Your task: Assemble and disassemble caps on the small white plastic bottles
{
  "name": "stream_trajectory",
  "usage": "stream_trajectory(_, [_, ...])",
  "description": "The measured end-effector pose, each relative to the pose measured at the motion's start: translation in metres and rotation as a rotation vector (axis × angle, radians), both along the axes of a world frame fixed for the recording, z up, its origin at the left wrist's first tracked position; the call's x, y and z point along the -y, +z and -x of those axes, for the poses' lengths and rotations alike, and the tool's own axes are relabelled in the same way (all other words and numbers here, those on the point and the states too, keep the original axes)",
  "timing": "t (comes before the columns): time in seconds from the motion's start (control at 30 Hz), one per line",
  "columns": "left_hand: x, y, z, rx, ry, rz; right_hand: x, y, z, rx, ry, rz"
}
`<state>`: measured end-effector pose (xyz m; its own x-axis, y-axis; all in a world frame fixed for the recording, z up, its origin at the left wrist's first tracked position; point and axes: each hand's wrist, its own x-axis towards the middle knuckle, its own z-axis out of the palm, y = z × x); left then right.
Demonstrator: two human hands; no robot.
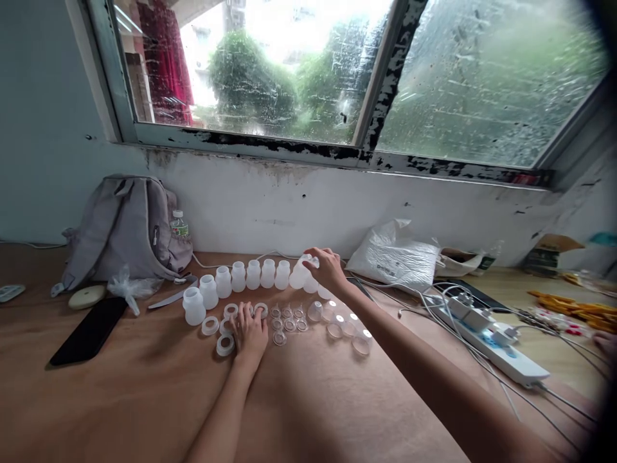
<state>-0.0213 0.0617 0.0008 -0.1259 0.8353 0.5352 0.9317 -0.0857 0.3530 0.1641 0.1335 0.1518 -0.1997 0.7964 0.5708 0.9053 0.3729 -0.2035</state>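
Note:
A curved row of several frosted, milky plastic bottles (238, 278) stands on the wooden table. My right hand (328, 269) reaches to the row's right part, thumb and fingers closed around the neck of one slightly tilted bottle (297, 275). The arm hides part of the bottles behind it. My left hand (250, 333) lies with its fingers apart over several white rings (225, 345), covering some of them. Just right of it are small clear ringed pieces, likely silicone nipples or valves (279, 337). Farther right sit clear domed caps (361, 345).
At the left are a grey backpack (120, 225), a dark phone (89, 331) and a crumpled clear bag (132, 288). A silver package (393, 257) leans at the wall. Cables run around a white power strip (491, 344) on the right. Another person's hand (605, 344) shows at the right edge.

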Motion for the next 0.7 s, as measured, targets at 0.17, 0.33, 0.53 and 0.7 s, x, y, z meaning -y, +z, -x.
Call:
stream_trajectory(0.17, [0.002, 0.001, -0.003, -0.055, 0.010, 0.052, -0.030, -0.019, 0.006, 0.206, -0.103, 0.097])
stream_trajectory(0.33, [0.002, 0.003, -0.004, -0.036, 0.005, 0.076, -0.047, -0.035, 0.003, 0.231, -0.173, 0.134])
stream_trajectory(0.53, [0.000, 0.002, -0.004, -0.005, -0.006, 0.083, -0.057, -0.038, 0.003, 0.282, -0.203, 0.155])
stream_trajectory(0.7, [-0.001, 0.001, -0.003, 0.006, -0.041, 0.021, -0.056, -0.037, 0.004, 0.310, -0.195, 0.144])
